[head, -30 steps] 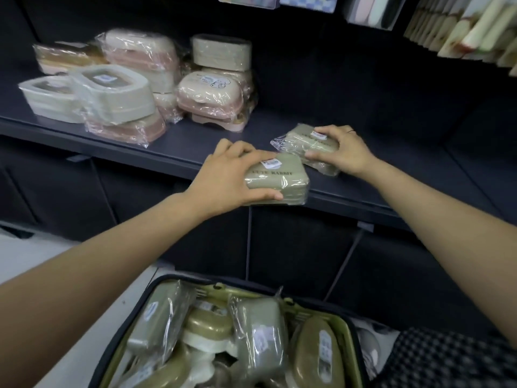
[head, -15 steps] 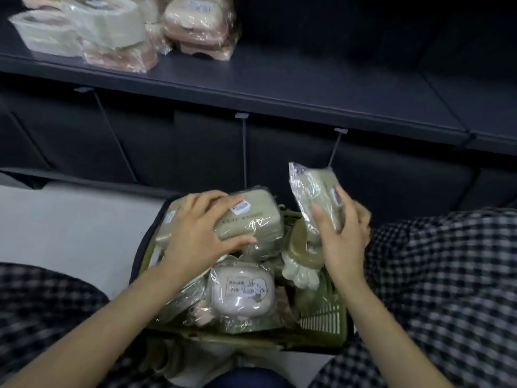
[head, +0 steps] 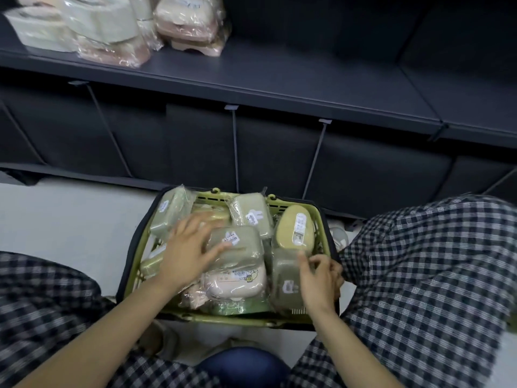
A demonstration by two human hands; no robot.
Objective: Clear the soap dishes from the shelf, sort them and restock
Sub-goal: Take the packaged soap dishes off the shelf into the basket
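Currently, the left hand rests spread flat on a green soap dish in the basket. The right hand loosely cups another at the right wall. Remaining dishes lie up-left on the shelf, nearer the left hand.

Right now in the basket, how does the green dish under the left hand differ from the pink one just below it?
The green dish is olive; the pink dish is pale pink. The green one lies on top, partly covering the pink one. The left hand rests its fingers on the green dish; no hand visibly touches the pink one. Both are rounded, lidded, labelled and wrapped in clear film, lying flat in the basket.
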